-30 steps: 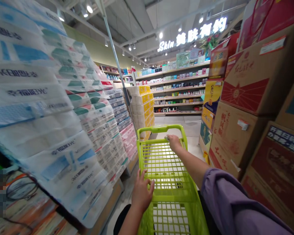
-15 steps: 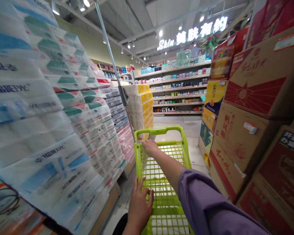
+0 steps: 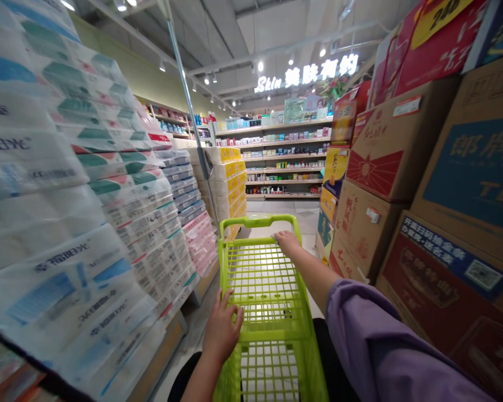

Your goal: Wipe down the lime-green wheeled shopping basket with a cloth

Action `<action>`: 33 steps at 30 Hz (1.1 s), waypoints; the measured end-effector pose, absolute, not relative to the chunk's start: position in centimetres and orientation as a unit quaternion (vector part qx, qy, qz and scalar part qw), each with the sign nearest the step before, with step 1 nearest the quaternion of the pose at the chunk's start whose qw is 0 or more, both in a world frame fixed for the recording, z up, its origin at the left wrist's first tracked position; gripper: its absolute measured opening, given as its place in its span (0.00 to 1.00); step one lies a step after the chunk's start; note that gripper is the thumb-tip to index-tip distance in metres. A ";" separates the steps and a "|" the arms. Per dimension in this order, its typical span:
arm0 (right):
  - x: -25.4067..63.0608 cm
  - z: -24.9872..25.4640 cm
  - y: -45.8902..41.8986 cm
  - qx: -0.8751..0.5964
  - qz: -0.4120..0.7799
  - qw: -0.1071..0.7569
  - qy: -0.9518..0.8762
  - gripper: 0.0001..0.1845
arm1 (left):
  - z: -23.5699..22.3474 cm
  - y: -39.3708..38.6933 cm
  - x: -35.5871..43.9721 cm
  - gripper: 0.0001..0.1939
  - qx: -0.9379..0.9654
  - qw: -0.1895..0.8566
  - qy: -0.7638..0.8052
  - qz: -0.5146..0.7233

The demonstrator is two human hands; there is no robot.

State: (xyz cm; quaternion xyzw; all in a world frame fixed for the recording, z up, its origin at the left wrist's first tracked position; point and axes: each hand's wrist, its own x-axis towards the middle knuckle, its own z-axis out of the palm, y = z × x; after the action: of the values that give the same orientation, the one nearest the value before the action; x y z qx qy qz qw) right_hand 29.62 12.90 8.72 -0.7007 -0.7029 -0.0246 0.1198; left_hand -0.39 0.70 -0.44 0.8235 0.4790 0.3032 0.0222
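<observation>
The right hand (image 3: 288, 243) is resting curled, grip unclear, at the right end of the far crossbar (image 3: 247, 242), having shifted from the left end, apparently working across the green plastic shopping basket (image 3: 268, 335) standing near centre, left hand (image 3: 223, 329) hanging half-open alongside.

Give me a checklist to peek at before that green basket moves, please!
1. Right hand at the bright green, gridded plastic basket's upper crossbar: ok.
2. Right hand's grip firm: cannot tell.
3. Left hand at the basket's left side: ok.
4. Pale tiled floor showing between basket and tall white plastic-wrapped paper stack: ok.
5. Basket apart from brown-and-red cardboard boxes: ok.
6. Basket's underside: cannot tell, hidden.
</observation>
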 end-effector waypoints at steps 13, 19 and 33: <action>29.3 2.4 5.0 -0.731 -0.110 0.239 -0.630 0.32 | -0.5 0.7 -0.6 0.12 0.821 0.015 0.476 0.315; 31.3 3.6 11.9 -0.747 -0.054 0.264 -0.607 0.39 | -1.3 1.0 -0.8 0.12 0.815 0.019 0.477 0.329; 30.4 4.9 17.2 -0.769 -0.008 0.269 -0.580 0.41 | -1.4 1.0 -1.1 0.12 0.800 0.022 0.492 0.344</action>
State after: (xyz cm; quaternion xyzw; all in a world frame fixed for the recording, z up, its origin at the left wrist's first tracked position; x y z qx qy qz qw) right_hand 30.43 17.15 4.89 -0.7687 -0.5804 -0.0079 0.2685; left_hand -1.12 1.04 -1.38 0.7998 0.4918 0.3435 0.0218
